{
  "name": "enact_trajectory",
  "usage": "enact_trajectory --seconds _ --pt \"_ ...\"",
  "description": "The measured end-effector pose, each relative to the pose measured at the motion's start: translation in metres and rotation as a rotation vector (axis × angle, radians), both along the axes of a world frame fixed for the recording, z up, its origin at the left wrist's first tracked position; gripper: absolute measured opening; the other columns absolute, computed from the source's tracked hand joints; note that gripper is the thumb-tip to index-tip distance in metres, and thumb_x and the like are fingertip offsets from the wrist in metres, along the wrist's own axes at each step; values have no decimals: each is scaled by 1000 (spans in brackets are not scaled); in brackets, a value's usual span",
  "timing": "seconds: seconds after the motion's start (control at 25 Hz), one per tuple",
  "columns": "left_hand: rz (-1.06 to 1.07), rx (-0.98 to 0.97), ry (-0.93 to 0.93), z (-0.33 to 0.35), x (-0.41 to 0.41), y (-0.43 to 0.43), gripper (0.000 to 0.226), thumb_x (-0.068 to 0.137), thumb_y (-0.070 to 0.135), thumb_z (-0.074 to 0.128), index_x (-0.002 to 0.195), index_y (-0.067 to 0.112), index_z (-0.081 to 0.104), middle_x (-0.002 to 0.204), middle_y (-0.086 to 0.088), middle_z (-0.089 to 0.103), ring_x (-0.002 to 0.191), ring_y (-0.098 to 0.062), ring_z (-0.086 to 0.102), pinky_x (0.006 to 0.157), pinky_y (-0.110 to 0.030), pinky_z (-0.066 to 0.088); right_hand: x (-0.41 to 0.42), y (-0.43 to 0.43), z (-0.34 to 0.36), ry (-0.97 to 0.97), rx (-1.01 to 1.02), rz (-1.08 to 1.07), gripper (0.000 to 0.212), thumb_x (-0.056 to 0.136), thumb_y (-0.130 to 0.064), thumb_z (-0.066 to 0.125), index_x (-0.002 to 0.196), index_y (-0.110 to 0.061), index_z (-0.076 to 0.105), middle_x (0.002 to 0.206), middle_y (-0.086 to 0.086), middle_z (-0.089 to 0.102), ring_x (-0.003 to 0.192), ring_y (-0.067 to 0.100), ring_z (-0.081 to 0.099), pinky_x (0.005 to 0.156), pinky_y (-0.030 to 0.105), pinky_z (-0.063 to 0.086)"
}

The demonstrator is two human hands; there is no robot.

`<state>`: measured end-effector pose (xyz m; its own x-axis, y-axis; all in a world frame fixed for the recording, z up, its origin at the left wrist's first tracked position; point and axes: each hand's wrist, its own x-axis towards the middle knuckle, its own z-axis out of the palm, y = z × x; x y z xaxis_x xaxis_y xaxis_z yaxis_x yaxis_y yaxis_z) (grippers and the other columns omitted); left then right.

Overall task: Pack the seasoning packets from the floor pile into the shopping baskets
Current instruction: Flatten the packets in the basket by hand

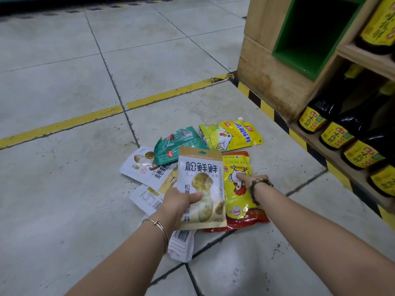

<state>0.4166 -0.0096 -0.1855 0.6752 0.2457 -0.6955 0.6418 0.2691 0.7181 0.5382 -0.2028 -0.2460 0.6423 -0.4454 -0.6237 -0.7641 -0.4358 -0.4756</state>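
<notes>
Glossy film pouch, white-and-gold (205, 174), mushroom print: pinched at its lower left edge by the left hand (177, 199), thumb flat on the front, remaining fingers (195, 196) hidden behind it. It is held upright, clear of the floor (85, 189), above the pile.

Red-and-yellow packet (233, 195), rooster print: flat on the floor, partly under the held pouch. The right hand (254, 181) lays a straight forefinger on its face; the other fingers cannot be made out behind the knuckles, and nothing is pinched.

Remaining stock, on the floor:
- green pouch (177, 144), crumpled;
- yellow spouted pouch (230, 135), beside the green one;
- white packet (141, 165);
- two barcode-backed white packets (147, 198), one under the left wrist.

Handling, judged: light, soft and slick film that bends under its own fill. A flat packet gives little to grip from above, so lift a corner or the sealed edge, then pinch across the seal. The spouted pouch looks liquid-filled, heavier and saggy; support its body.

Shopping baskets: none in view. A shelf of dark bottles (333, 135) stands to the right.
</notes>
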Motion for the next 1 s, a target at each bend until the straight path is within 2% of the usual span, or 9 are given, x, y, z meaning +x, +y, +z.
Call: enact_trajectory --seconds 0.12,0.24,0.32,0.48,0.68,0.76,0.88,0.92,1.0 --pt "-18 -10 15 -6 -3 -4 18 76 -2 74 93 -2 67 81 -16 73 70 -30 70 68 -40 59 2 8 0 32 -64 132 99 58 -63 76 131 -3 45 126 16 56 111 33 55 80 39 48" --pt "-10 -11 24 -9 -3 -4 20 76 -1 74 94 -4 66 80 -16 73 68 -29 70 66 -38 59 2 10 2 11 -59 142 94 59 -59 78 128 -1 50 120 16 60 95 31 60 66 34 48" --pt "-7 -5 24 -10 -2 -2 20 76 0 75 94 -4 66 82 -18 73 71 -31 70 67 -41 59 4 6 2 -12 -42 142 89 62 -55 78 126 1 51 122 17 59 98 32 59 72 37 50" --pt "-17 -51 -14 -6 -1 4 15 77 -2 72 90 3 68 74 -11 74 60 -24 71 47 -29 54 3 -2 -2 -119 28 147 85 68 -43 79 132 0 45 133 18 51 121 36 49 95 45 42" --pt "49 -59 -64 0 7 13 11 79 8 73 89 9 68 78 -9 74 64 -23 71 55 -31 56 -9 -17 0 -277 176 50 75 72 -33 79 132 -2 46 132 17 52 119 33 48 96 43 40" --pt "58 -46 -81 4 9 18 14 79 10 73 92 6 68 77 -8 74 64 -23 71 57 -31 56 -15 -20 7 -340 232 35 68 73 -28 78 129 -1 48 128 16 53 113 30 51 88 36 40" --pt "78 -47 -98 9 8 25 24 78 11 75 98 1 69 84 -13 74 73 -27 71 72 -37 57 -28 -22 26 -466 271 62 36 74 -20 77 101 -7 56 103 10 60 75 11 54 61 17 40" --pt "84 -56 -99 10 7 25 25 77 12 75 99 1 69 86 -14 74 75 -28 71 75 -38 57 -32 -22 35 -513 296 70 32 75 -17 77 98 -10 56 95 5 60 69 2 51 54 11 37" --pt "78 -78 -96 15 3 24 28 76 14 76 101 3 68 90 -13 74 81 -30 70 80 -43 56 -41 -21 52 -584 365 98 34 76 -12 75 107 -12 60 91 -2 61 72 -1 54 54 8 40"
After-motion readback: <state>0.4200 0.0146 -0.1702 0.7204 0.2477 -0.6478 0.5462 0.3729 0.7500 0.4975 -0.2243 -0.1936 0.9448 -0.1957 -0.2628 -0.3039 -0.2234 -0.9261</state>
